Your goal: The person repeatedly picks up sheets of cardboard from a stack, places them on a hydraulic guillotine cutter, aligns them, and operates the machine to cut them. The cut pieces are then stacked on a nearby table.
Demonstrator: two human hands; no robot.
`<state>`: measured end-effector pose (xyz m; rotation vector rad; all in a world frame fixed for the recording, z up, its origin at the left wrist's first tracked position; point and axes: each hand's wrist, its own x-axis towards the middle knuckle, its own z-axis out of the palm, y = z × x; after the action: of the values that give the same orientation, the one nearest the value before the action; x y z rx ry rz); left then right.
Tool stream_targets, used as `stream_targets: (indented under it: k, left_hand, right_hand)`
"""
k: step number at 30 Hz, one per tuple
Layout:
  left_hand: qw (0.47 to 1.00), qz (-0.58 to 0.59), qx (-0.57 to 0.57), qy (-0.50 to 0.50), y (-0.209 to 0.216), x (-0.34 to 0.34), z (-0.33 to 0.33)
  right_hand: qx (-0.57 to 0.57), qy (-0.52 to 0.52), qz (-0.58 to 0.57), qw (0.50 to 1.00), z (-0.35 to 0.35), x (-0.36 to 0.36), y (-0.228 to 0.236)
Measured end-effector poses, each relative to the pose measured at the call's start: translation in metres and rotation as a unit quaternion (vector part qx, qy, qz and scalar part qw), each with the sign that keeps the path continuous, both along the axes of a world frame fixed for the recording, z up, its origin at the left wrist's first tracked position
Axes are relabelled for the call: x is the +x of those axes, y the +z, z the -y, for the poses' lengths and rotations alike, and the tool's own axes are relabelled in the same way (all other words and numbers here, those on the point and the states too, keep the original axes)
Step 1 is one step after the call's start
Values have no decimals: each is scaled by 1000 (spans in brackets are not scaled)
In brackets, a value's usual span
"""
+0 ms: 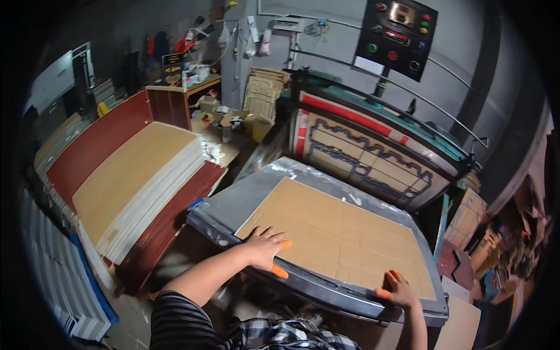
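A brown cardboard sheet (344, 224) lies flat on the grey metal bed (224, 204) of a die-cutting press. My left hand (262, 251), with orange finger covers on two of its digits, spreads over the sheet's near left edge and touches it. At the near right edge my right hand (401, 290) rests with fingers slightly bent and apart, orange covers showing on it too. Neither hand grips anything. Behind the sheet stands the raised platen with a cutting die board (367, 157), its dark wavy rubber lines facing me.
A control panel (396, 38) with buttons hangs above the press. To the left, a stack of cardboard sheets (134, 169) sits between dark red boards. More pale sheets (58, 274) are piled at lower left. Wooden die boards (466, 219) and scraps lean at the right.
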<state>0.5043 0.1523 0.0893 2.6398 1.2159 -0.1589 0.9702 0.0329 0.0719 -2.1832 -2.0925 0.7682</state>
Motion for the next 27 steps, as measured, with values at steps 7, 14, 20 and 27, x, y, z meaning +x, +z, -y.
stream_targets:
  k: [7, 14, 20, 27]
  left_hand:
    - [988, 77, 96, -94, -7, -65, 24]
    - [988, 129, 4, -81, 17, -66, -46]
    - [985, 61, 156, -47, 204, -157, -57]
    - [885, -14, 413, 213, 288, -427, 137]
  right_hand:
    - [301, 108, 180, 930, 105, -75, 23]
    - [297, 68, 210, 929, 141, -114, 48]
    - [311, -31, 51, 949, 48, -144, 39]
    - [471, 175, -113, 857, -71, -439, 139]
